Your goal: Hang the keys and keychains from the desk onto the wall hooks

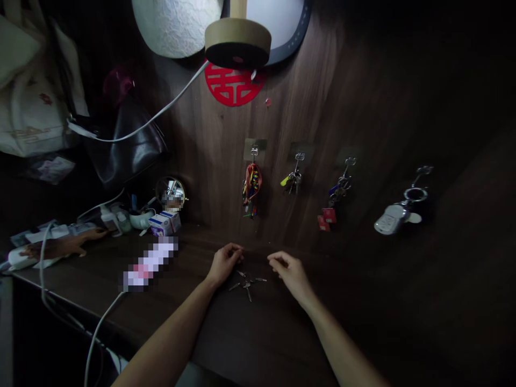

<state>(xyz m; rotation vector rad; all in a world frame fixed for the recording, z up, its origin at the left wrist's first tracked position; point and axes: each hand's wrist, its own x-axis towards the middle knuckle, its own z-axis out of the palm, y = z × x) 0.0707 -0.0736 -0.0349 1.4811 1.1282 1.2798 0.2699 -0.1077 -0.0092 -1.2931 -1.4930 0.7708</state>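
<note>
A small spread of loose-looking metal keys [247, 284] lies on the dark wooden desk, in the space between my hands. My left hand [226, 264] rests just left of the keys and beyond them, its fingers loosely bent with nothing visible in them. To their right, my right hand [291, 273] hovers or rests close to the desk, fingers also loosely curved and thumb close to them. Neither hand visibly holds a key. Whether the keys are joined by a ring is too small to tell.
On the wall hang a colourful key pouch [252, 183], keys with a yellow tag [285, 180], keys with red tags [327, 216] and a silver key fob [391, 219]. A pixelated power strip-like object [151, 266], small boxes [165, 223] and a round mirror [171, 193] stand left. A lamp [237, 43] overhangs.
</note>
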